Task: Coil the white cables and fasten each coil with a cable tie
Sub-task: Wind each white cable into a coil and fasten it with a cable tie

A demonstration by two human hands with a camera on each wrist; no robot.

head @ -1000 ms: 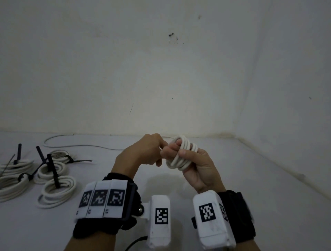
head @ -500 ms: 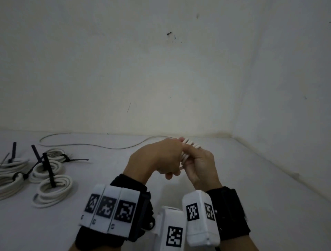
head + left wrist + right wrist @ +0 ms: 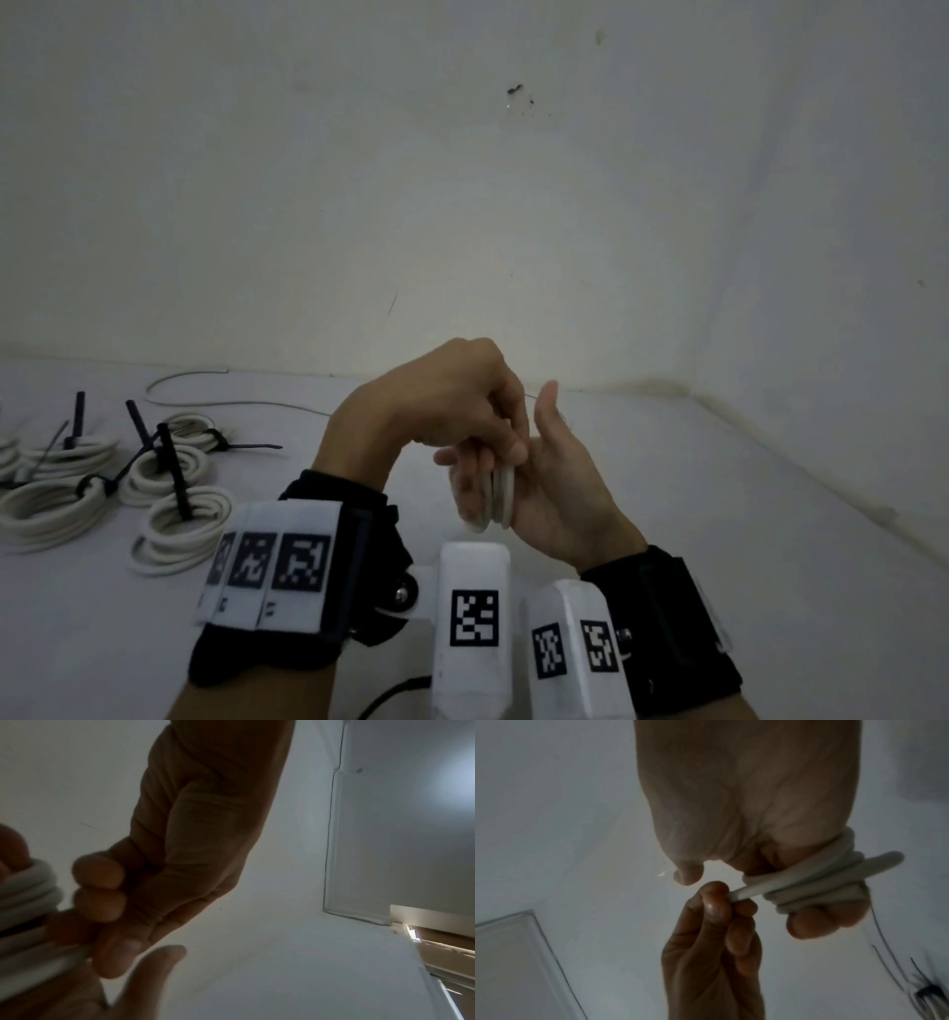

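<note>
cable coil (image 3: pixel 500 496) edge-on, upright

Both hands (image 3: pixel 513 462) raised, fingers (image 3: pixel 716 902) curled

tied coils (image 3: pixel 169 493) crowd left, bare floor (image 3: pixel 719 514) right

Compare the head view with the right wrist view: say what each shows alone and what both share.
Only the head view shows the finished white cable coils bound with black cable ties lying on the white surface to the left, plus a loose thin cable behind them.

Only the right wrist view shows the left hand pinching the white cable's free end.

Both show the white cable coil looped around the right hand.
</note>
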